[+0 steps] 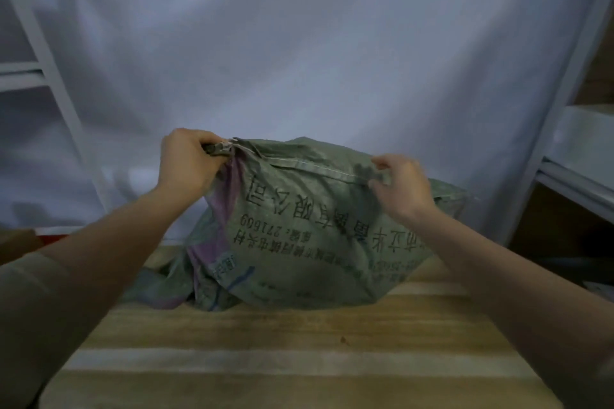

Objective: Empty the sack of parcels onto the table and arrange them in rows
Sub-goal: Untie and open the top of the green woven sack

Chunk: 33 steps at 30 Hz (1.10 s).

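A bulging green woven sack [299, 236] with black printed characters and a purple stripe stands on the wooden table [282, 359]. My left hand [187, 161] grips the sack's stitched top seam at its left corner, fingers curled round the bunched fabric. My right hand [400, 188] pinches the same seam further right, thumb under and fingers over it. The seam is stretched between both hands. The sack hides whatever it holds; no parcels show.
A white cloth [299, 53] hangs behind the table. Grey metal shelving [571, 156] stands at the right and a grey frame [50, 76] at the left. A brown and red thing [30, 239] lies at the table's far left.
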{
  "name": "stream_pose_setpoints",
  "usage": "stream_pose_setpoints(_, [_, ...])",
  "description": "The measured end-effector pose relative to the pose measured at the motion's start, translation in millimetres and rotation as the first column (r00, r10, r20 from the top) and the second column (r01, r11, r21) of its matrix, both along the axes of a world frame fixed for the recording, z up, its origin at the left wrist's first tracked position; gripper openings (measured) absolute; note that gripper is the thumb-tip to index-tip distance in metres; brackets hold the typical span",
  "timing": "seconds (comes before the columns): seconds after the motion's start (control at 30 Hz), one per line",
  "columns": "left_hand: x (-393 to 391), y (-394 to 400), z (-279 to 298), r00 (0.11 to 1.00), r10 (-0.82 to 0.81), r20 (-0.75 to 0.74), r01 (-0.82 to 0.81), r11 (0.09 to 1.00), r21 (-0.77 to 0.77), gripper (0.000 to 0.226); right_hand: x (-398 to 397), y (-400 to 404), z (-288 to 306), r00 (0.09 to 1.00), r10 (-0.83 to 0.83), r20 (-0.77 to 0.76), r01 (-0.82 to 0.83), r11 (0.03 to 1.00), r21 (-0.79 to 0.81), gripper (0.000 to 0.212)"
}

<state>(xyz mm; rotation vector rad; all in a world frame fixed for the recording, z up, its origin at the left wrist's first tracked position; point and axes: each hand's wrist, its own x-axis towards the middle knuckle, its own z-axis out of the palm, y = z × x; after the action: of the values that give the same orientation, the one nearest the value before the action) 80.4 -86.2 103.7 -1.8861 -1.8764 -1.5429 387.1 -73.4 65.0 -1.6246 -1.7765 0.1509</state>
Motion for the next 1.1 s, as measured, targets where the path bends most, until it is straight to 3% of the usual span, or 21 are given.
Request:
stream_pose_setpoints(0.07, [-12.0, 1.6, 0.9, 0.999, 0.018, 0.043, -0.017, 1.0, -0.026, 0.015, 0.6, 4.0, -3.2, 0.976, 0.009, 0.217, 0.024, 0.989, -0.146, 0.063])
stream_pose_setpoints(0.13, [-20.9, 2.4, -0.5, 0.997, 0.025, 0.075, -0.023, 0.999, -0.035, 0.016, -7.6, 5.4, -8.7, 0.93, 0.033, 0.367, 0.035, 0.984, -0.177, 0.067])
stream_pose_setpoints(0.3, [-29.6, -1.5, -0.4, 0.996, 0.03, 0.09, -0.026, 0.999, -0.045, 0.015, -29.2, 6.9, -20.3, 0.846, -0.005, 0.534, 0.01, 1.0, -0.007, 0.03])
stream_pose_setpoints(0.37, [-32.5, -3.7, 0.2, 0.998, 0.032, 0.063, -0.029, 0.998, -0.053, 0.012, -34.1, 5.7, -19.7, 0.837, -0.01, 0.547, 0.0, 1.0, 0.017, 0.021])
stream_pose_setpoints(0.47, [-39.0, -8.2, 2.9, 1.0, -0.001, -0.021, 0.0, 0.999, -0.041, 0.007, -33.5, 4.7, -8.5, 0.902, -0.044, 0.43, 0.005, 0.996, 0.091, 0.018])
stream_pose_setpoints(0.53, [-40.4, -13.8, 9.1, 0.987, -0.107, -0.122, 0.096, 0.991, -0.094, 0.041, -30.7, 5.8, 5.0, 0.925, -0.085, 0.37, 0.024, 0.986, 0.166, 0.018])
stream_pose_setpoints(0.6, [-37.6, -20.4, 19.5, 0.919, -0.199, -0.339, 0.136, 0.97, -0.2, 0.097, -30.2, 6.5, 18.9, 0.944, -0.099, 0.314, 0.027, 0.974, 0.225, 0.017])
stream_pose_setpoints(0.63, [-35.4, -21.6, 24.9, 0.863, -0.182, -0.472, 0.093, 0.974, -0.205, 0.112, -31.1, 7.0, 23.2, 0.949, -0.1, 0.3, 0.023, 0.968, 0.251, 0.016])
stream_pose_setpoints(0.73, [-32.1, -16.4, 36.4, 0.615, -0.045, -0.787, -0.109, 0.984, -0.142, 0.132, -36.8, 7.9, 27.6, 0.948, -0.094, 0.304, 0.0, 0.955, 0.297, 0.014])
stream_pose_setpoints(0.8, [-28.8, -11.3, 36.4, 0.493, -0.035, -0.869, -0.221, 0.961, -0.164, 0.139, -40.3, 7.4, 28.3, 0.95, -0.083, 0.301, -0.014, 0.952, 0.307, 0.013])
stream_pose_setpoints(0.83, [-24.8, -9.4, 35.1, 0.473, -0.048, -0.879, -0.248, 0.951, -0.186, 0.14, -41.4, 7.3, 29.2, 0.953, -0.076, 0.295, -0.021, 0.95, 0.312, 0.013])
stream_pose_setpoints(0.9, [-16.5, -3.4, 31.4, 0.501, -0.046, -0.864, -0.268, 0.941, -0.206, 0.131, -43.6, 7.4, 33.0, 0.955, -0.068, 0.289, -0.032, 0.944, 0.329, 0.013])
stream_pose_setpoints(0.93, [-12.3, -0.1, 30.0, 0.521, -0.022, -0.853, -0.268, 0.945, -0.188, 0.116, -44.5, 7.8, 35.7, 0.956, -0.065, 0.285, -0.037, 0.941, 0.338, 0.013])
stream_pose_setpoints(1.03, [-3.7, 6.0, 30.9, 0.556, 0.079, -0.827, -0.288, 0.952, -0.103, 0.04, -46.7, 11.3, 46.7, 0.963, -0.059, 0.263, -0.038, 0.936, 0.349, 0.013])
stream_pose_setpoints(1.1, [-2.1, 7.8, 31.0, 0.646, 0.1, -0.757, -0.288, 0.95, -0.12, 0.028, -48.0, 14.0, 55.4, 0.961, -0.067, 0.269, -0.032, 0.937, 0.349, 0.014])
